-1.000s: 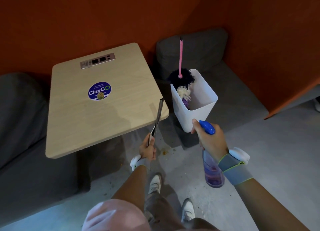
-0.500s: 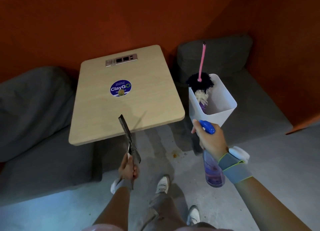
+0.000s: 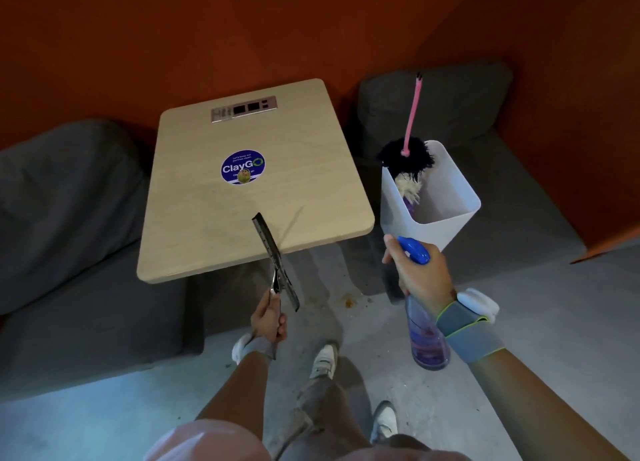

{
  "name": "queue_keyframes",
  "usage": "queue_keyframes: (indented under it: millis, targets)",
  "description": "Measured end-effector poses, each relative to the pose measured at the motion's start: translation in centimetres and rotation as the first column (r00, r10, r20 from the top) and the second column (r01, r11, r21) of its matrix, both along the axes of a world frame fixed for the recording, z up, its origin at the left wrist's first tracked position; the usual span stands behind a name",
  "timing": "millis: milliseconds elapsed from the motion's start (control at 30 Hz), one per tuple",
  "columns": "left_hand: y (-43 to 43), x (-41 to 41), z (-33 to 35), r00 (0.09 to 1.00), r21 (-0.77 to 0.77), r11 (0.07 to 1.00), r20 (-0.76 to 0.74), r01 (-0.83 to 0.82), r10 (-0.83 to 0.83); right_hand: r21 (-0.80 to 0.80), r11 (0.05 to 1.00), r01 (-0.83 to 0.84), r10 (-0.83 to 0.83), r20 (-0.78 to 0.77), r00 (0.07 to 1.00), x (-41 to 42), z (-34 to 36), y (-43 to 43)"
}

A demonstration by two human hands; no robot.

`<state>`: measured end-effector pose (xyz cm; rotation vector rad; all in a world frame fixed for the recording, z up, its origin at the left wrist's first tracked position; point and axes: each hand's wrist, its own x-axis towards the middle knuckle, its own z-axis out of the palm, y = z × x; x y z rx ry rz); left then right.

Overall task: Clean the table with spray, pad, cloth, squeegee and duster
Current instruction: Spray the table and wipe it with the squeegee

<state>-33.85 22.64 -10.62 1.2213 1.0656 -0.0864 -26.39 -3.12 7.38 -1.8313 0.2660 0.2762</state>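
Observation:
A light wooden table (image 3: 207, 218) with a round blue sticker (image 3: 243, 167) stands ahead of me. My left hand (image 3: 267, 320) grips the handle of a squeegee (image 3: 275, 261); its dark blade tilts up over the table's near edge. My right hand (image 3: 417, 272) holds a spray bottle (image 3: 426, 336) with a blue trigger and purple liquid, hanging to the right of the table. A white bin (image 3: 446, 228) beside the table holds a duster (image 3: 408, 155) with a pink handle. No pad or cloth shows.
Grey cushioned seats (image 3: 69, 218) flank the table on both sides, with orange walls (image 3: 242, 38) behind. A socket panel (image 3: 244, 109) sits at the table's far edge. Crumbs (image 3: 348, 301) lie on the grey floor near my shoes (image 3: 323, 356).
The squeegee swung from the table's right edge to its near edge, blade now tilting left. My view shifted so the table sits more central. The right hand kept the bottle still.

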Motion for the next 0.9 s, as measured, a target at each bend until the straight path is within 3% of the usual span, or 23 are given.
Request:
queue_keyframes:
  millis: [167, 267, 367, 433, 567, 633, 767, 900]
  targets:
    - [-1.7, 1.8, 0.7, 0.995, 0.044, 0.994, -0.011, 0.101, -0.1, 0.025, 0.999, 0.029, -0.029, 0.003, 1.0, -0.6, -0.1, -0.7]
    - [-2.7, 2.2, 1.0, 0.994, -0.021, 0.994, 0.009, 0.112, -0.111, 0.042, 0.998, 0.053, -0.054, 0.006, 0.999, -0.7, -0.4, -1.0]
    - [-3.1, 1.5, 0.8, 0.997, -0.224, 0.974, 0.071, 0.038, -0.022, 0.032, 0.997, 0.066, -0.066, 0.008, 0.998, -0.9, -0.5, -1.4]
    - [-3.2, 0.4, 1.0, 0.996, -0.421, 0.907, 0.078, 0.001, 0.035, 0.023, 0.998, 0.054, -0.054, -0.005, 0.999, -1.2, -0.5, -1.6]
    - [-2.2, -2.7, 1.6, 0.983, -0.646, 0.746, 0.173, 0.162, -0.064, -0.018, 1.0, 0.0, 0.0, 0.004, 1.0, -1.8, -0.8, -1.5]
    - [-2.0, -3.9, 1.8, 0.97, -0.673, 0.701, 0.208, 0.234, -0.125, -0.048, 0.998, -0.042, 0.042, 0.0, 0.999, -2.0, -1.2, -1.0]
    - [-3.2, -4.9, 3.0, 0.961, -0.588, 0.761, 0.133, 0.273, -0.242, -0.154, 0.981, -0.118, 0.119, -0.004, 0.993, -2.1, -2.3, 0.6]
    - [-4.5, -4.9, 3.8, 0.983, -0.514, 0.837, 0.089, 0.186, -0.163, -0.198, 0.965, -0.171, 0.17, -0.022, 0.985, -2.4, -3.2, 1.9]
